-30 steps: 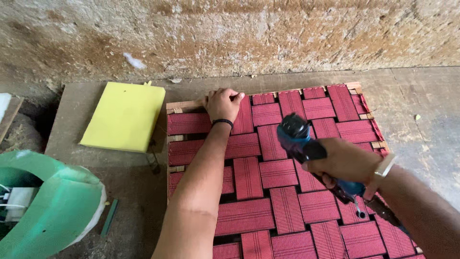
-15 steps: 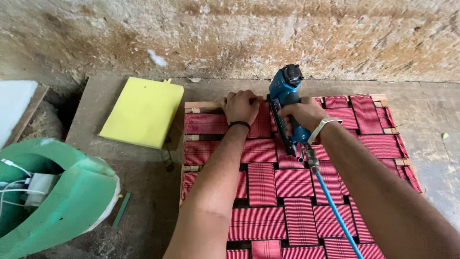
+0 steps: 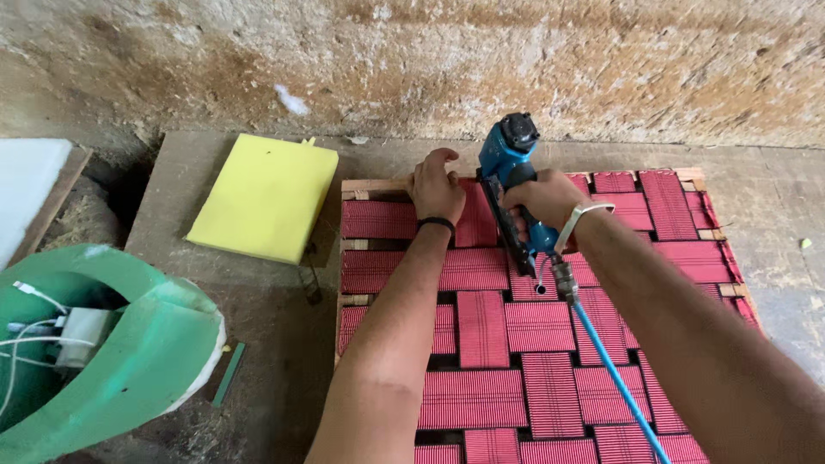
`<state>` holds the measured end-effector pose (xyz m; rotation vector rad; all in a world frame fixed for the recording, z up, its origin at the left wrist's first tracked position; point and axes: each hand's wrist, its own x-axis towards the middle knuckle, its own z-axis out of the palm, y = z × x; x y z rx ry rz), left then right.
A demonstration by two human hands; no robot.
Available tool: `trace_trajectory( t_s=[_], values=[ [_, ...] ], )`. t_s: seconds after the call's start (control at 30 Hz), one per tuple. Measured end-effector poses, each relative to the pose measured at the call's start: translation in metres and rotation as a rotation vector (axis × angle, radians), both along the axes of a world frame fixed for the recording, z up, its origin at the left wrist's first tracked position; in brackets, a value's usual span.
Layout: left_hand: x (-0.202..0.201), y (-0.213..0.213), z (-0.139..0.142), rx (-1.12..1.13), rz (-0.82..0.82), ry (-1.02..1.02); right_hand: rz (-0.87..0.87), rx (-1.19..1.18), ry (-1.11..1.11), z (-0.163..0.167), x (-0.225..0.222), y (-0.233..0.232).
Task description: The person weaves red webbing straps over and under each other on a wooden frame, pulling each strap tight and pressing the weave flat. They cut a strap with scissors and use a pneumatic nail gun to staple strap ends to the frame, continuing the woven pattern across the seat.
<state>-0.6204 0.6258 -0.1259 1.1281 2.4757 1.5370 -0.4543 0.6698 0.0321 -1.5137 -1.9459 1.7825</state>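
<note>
Ribbed red woven webbing (image 3: pixel 550 378) on a bare wooden frame (image 3: pixel 371 185) (matt yellow foam (image 3: pixel 262 198) beside, rough wall (image 3: pixel 412 60) behind)

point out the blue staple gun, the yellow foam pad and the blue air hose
blue staple gun (image 3: pixel 507 163), head view, upper body
yellow foam pad (image 3: pixel 265 196), head view, middle of top face
blue air hose (image 3: pixel 614 369), head view, mid-length
</note>
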Motion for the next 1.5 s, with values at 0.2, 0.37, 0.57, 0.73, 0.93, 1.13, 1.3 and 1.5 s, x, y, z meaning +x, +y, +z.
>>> trace_trajectory(
  t_s=[0.2,0.37,0.57,0.73,0.93,1.13,1.3,1.5],
  values=[
    [-0.012,0.003,-0.025,0.238,-0.037,-0.160,0.024,-0.017,-0.002,0.002,-0.013,-0.008],
    [-0.016,0.004,-0.032,0.782,-0.305,-0.549,0.046,0.011,-0.027,0.003,-0.020,-0.016],
    [-0.020,0.001,-0.037,0.720,-0.312,-0.618,0.071,0.045,-0.007,-0.007,-0.020,-0.019],
    [-0.026,0.008,-0.039,0.670,-0.332,-0.600,0.097,0.530,-0.299,-0.018,0.085,-0.034],
    [-0.014,-0.016,0.004,-0.090,-0.267,-0.062,0.234,1.121,-0.553,-0.100,0.203,-0.095],
    [0.096,-0.149,0.042,-0.724,-0.281,0.343,0.219,1.088,-0.556,-0.138,0.211,-0.083],
    [0.188,-0.289,0.063,-0.792,-0.499,0.374,0.268,1.149,-0.478,-0.131,0.208,-0.083],
    [0.280,-0.431,0.066,-0.728,-0.728,0.333,0.304,1.254,-0.643,-0.146,0.290,-0.237]
  ],
)
